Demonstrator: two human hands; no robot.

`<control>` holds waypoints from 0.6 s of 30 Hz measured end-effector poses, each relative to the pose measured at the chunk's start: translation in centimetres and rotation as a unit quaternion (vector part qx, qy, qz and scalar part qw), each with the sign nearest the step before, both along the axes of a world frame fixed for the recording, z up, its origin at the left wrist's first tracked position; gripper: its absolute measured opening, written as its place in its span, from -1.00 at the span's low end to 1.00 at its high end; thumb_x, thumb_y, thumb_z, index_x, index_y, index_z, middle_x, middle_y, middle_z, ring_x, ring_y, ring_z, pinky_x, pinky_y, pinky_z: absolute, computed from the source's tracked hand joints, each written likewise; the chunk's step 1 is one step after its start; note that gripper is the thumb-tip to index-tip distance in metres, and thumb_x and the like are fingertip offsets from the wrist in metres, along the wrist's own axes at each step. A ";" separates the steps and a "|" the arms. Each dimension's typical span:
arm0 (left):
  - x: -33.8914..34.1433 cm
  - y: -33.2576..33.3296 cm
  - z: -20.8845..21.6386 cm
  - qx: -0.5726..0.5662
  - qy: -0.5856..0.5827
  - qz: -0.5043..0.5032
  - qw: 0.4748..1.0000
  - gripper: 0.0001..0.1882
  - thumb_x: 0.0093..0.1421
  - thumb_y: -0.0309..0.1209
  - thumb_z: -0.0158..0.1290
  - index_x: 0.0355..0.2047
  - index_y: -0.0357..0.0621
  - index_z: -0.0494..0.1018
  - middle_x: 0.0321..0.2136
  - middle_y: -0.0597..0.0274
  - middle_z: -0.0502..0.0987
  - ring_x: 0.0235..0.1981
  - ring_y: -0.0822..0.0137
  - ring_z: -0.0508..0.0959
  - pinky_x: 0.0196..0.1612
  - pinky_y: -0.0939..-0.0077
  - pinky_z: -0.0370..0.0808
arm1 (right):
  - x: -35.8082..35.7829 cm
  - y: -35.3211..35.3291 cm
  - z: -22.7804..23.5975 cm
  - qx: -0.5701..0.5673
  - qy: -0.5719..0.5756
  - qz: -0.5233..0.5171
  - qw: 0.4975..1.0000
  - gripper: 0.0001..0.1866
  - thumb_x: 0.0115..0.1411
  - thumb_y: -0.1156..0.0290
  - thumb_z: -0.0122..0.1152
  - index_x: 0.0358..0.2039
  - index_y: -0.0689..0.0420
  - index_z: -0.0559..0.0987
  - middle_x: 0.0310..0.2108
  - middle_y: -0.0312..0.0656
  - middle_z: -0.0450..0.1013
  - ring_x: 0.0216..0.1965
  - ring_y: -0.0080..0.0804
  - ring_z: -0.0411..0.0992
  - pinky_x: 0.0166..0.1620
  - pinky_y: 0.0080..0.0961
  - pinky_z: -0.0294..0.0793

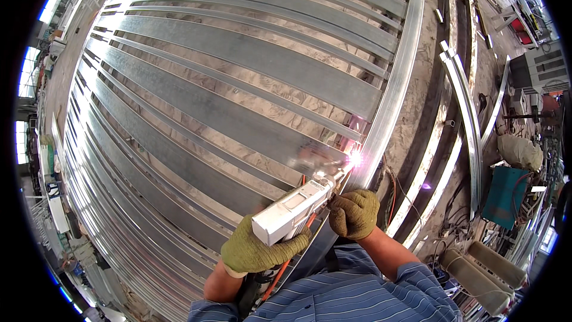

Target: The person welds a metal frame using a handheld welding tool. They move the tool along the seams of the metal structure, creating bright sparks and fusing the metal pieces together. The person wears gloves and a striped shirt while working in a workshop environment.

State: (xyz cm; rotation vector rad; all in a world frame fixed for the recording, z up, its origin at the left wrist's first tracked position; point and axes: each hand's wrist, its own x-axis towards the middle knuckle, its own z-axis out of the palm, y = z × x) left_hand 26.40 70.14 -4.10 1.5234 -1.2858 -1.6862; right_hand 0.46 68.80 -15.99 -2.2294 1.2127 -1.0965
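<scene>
My left hand (262,249), in an olive-green work glove, wraps the rear of a white, boxy welding gun (292,210). The gun's nozzle points away from me and to the right. At its tip a bright pink-white spark (355,158) burns where a flat slat (292,146) meets the long side rail of a silver metal frame (384,125). My right hand (354,213), gloved alike, is closed right beside the front of the gun, by the rail. What its fingers hold is hidden. Orange cable (277,277) runs below the gun.
Wide and narrow slats span the frame to the left. Right of it, long metal bars (432,143) and curved-looking silver profiles (465,101) lie on the dusty floor. Further right are a teal panel (505,197), a grey cabinet (539,65) and brown padded blocks (476,277).
</scene>
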 end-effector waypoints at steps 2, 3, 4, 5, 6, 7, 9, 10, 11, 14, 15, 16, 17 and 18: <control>0.0 -0.1 0.4 0.031 0.019 0.010 0.999 -0.34 0.23 -0.27 0.53 0.28 -0.24 0.60 -0.16 0.14 0.79 -0.22 0.48 0.73 -0.14 0.47 0.67 | 0.0 0.0 0.0 -0.001 0.000 0.002 1.000 -0.81 0.09 0.45 0.33 -0.25 -0.04 0.63 -0.33 -0.29 0.61 -0.40 -0.17 0.57 -0.30 -0.22 0.49; 0.0 -0.1 0.6 0.046 0.028 0.015 0.998 -0.34 0.23 -0.28 0.52 0.28 -0.24 0.60 -0.17 0.14 0.79 -0.22 0.48 0.73 -0.15 0.47 0.67 | 0.0 -0.1 0.0 -0.002 0.000 0.002 1.000 -0.81 0.09 0.45 0.33 -0.25 -0.04 0.63 -0.33 -0.30 0.61 -0.40 -0.18 0.57 -0.30 -0.22 0.49; 0.0 -0.1 0.5 0.037 0.023 0.011 0.999 -0.34 0.23 -0.29 0.52 0.29 -0.24 0.60 -0.17 0.15 0.79 -0.22 0.48 0.73 -0.15 0.48 0.67 | 0.0 -0.1 0.0 -0.002 0.000 0.003 1.000 -0.82 0.09 0.45 0.33 -0.25 -0.04 0.64 -0.33 -0.30 0.61 -0.40 -0.18 0.57 -0.30 -0.22 0.49; 0.1 0.0 0.4 0.028 0.019 0.006 0.999 -0.34 0.23 -0.29 0.52 0.29 -0.24 0.59 -0.18 0.16 0.79 -0.22 0.48 0.73 -0.16 0.48 0.67 | 0.0 -0.1 0.0 -0.002 -0.001 0.003 1.000 -0.82 0.09 0.45 0.34 -0.25 -0.04 0.64 -0.33 -0.30 0.61 -0.41 -0.18 0.57 -0.31 -0.22 0.49; 0.1 0.0 0.3 0.020 0.014 0.002 1.000 -0.34 0.23 -0.30 0.52 0.29 -0.24 0.59 -0.18 0.16 0.79 -0.22 0.48 0.73 -0.16 0.48 0.67 | 0.0 -0.1 0.0 -0.002 -0.002 0.004 1.000 -0.82 0.09 0.45 0.34 -0.25 -0.04 0.64 -0.33 -0.30 0.62 -0.41 -0.18 0.56 -0.31 -0.22 0.49; 0.1 0.0 0.3 0.015 0.007 -0.001 1.000 -0.34 0.22 -0.29 0.52 0.29 -0.24 0.59 -0.18 0.16 0.79 -0.22 0.48 0.73 -0.16 0.48 0.67 | 0.0 -0.1 0.0 -0.001 -0.001 0.004 1.000 -0.82 0.10 0.45 0.33 -0.25 -0.04 0.64 -0.33 -0.30 0.62 -0.41 -0.18 0.56 -0.31 -0.22 0.49; 0.1 0.1 0.3 0.007 -0.005 -0.006 1.000 -0.33 0.22 -0.28 0.53 0.28 -0.24 0.60 -0.18 0.15 0.79 -0.23 0.47 0.73 -0.17 0.48 0.66 | -0.1 -0.1 0.1 -0.001 0.001 0.006 1.000 -0.83 0.11 0.45 0.33 -0.25 -0.04 0.64 -0.33 -0.30 0.62 -0.41 -0.18 0.56 -0.31 -0.22 0.48; 0.1 0.1 0.2 0.010 -0.004 -0.005 1.000 -0.33 0.22 -0.28 0.53 0.28 -0.24 0.60 -0.18 0.15 0.79 -0.22 0.46 0.73 -0.17 0.48 0.66 | -0.1 -0.1 0.1 -0.002 -0.001 0.005 1.000 -0.84 0.12 0.45 0.33 -0.25 -0.04 0.64 -0.33 -0.30 0.62 -0.42 -0.18 0.56 -0.31 -0.22 0.48; 0.2 0.2 0.1 0.013 -0.003 -0.004 1.000 -0.33 0.21 -0.27 0.54 0.27 -0.25 0.60 -0.18 0.15 0.79 -0.22 0.45 0.74 -0.17 0.48 0.66 | -0.1 -0.1 0.0 -0.002 -0.004 0.004 1.000 -0.85 0.13 0.45 0.32 -0.25 -0.04 0.65 -0.33 -0.30 0.62 -0.42 -0.18 0.56 -0.31 -0.21 0.48; 0.3 0.5 -0.3 -0.005 -0.013 -0.004 1.000 -0.33 0.20 -0.25 0.55 0.25 -0.25 0.61 -0.17 0.14 0.79 -0.22 0.43 0.74 -0.17 0.47 0.67 | -0.1 -0.1 -0.1 -0.007 -0.007 0.004 1.000 -0.87 0.16 0.44 0.31 -0.26 -0.04 0.65 -0.34 -0.30 0.62 -0.42 -0.19 0.56 -0.32 -0.22 0.49; 0.4 0.6 -0.4 -0.016 -0.018 -0.004 1.000 -0.33 0.19 -0.24 0.56 0.24 -0.25 0.62 -0.17 0.13 0.79 -0.22 0.42 0.75 -0.16 0.47 0.67 | -0.1 -0.1 -0.1 -0.010 -0.007 0.005 1.000 -0.88 0.17 0.44 0.31 -0.26 -0.04 0.66 -0.35 -0.30 0.62 -0.43 -0.19 0.56 -0.32 -0.22 0.49; 0.3 0.6 -0.3 -0.015 -0.022 -0.006 1.000 -0.33 0.19 -0.24 0.56 0.24 -0.25 0.62 -0.17 0.14 0.79 -0.22 0.42 0.75 -0.16 0.47 0.67 | -0.1 -0.1 -0.1 -0.007 -0.009 0.006 1.000 -0.88 0.17 0.44 0.30 -0.26 -0.04 0.66 -0.35 -0.30 0.62 -0.43 -0.20 0.56 -0.32 -0.22 0.49; 0.3 0.5 -0.2 -0.015 -0.025 -0.008 1.000 -0.33 0.19 -0.23 0.56 0.24 -0.25 0.62 -0.16 0.14 0.79 -0.22 0.42 0.75 -0.16 0.46 0.67 | 0.0 -0.2 0.0 -0.005 -0.010 0.007 1.000 -0.88 0.18 0.44 0.30 -0.26 -0.04 0.66 -0.35 -0.30 0.62 -0.43 -0.20 0.56 -0.33 -0.23 0.49; 0.3 0.5 -0.1 -0.015 -0.027 -0.009 0.999 -0.33 0.19 -0.23 0.56 0.23 -0.25 0.62 -0.16 0.14 0.79 -0.22 0.41 0.75 -0.17 0.46 0.67 | 0.0 -0.2 0.1 -0.003 -0.012 0.009 1.000 -0.88 0.18 0.44 0.29 -0.26 -0.04 0.66 -0.36 -0.31 0.62 -0.43 -0.21 0.56 -0.33 -0.24 0.49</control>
